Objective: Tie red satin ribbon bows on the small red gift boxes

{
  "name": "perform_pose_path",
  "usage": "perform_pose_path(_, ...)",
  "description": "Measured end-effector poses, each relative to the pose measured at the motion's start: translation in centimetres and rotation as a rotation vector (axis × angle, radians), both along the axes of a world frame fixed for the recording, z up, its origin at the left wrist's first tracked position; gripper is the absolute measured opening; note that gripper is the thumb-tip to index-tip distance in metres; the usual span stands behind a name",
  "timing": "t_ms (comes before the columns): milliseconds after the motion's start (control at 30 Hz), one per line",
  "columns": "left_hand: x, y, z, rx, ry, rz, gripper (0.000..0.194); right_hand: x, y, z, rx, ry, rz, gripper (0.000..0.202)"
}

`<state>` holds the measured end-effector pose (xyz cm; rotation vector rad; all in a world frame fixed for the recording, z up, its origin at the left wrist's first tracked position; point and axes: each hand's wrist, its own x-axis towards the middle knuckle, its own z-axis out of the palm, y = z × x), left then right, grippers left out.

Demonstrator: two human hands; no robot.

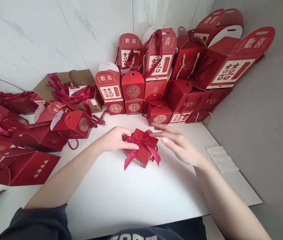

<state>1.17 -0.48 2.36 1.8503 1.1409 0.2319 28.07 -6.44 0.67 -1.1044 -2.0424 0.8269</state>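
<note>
Left hand (pixel 115 138) curled, pinching ribbon bow (pixel 143 141) atop small red box (pixel 141 151) on white table (pixel 121 196); right hand (pixel 178 145) spread, fingers touching bow. Stacked red gift boxes (pixel 181 76) far behind.

Stacked red gift boxes (pixel 181 73) along the wall (ribbons (pixel 66 91) left)

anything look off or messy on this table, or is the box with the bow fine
The small red box looks intact, its ribbon bow tied; the left hand rests on it, the right hand hovers open. Oddities: gift boxes at left lie tipped on their sides, and loose ribbons spill from the brown carton.
</note>
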Motion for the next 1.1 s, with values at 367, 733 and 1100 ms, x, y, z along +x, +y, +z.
perform_pose_path(367, 1.2, -0.7, -0.4, 0.158, 0.023, 0.114, 0.058, -4.5, -1.7, -1.3, 0.469, -0.308, -0.203, 0.017)
perform_pose_path(733, 1.3, -0.3, -1.0, 0.149, 0.004, 0.054, 0.055, -2.7, -1.4, 0.0, 0.583, -0.406, 0.093, 0.021)
perform_pose_path(1100, -1.6, -2.5, 3.4, 0.229, 0.324, 0.01, 0.042, -1.8, 0.7, -1.0, -0.235, 0.231, 0.079, 0.025)
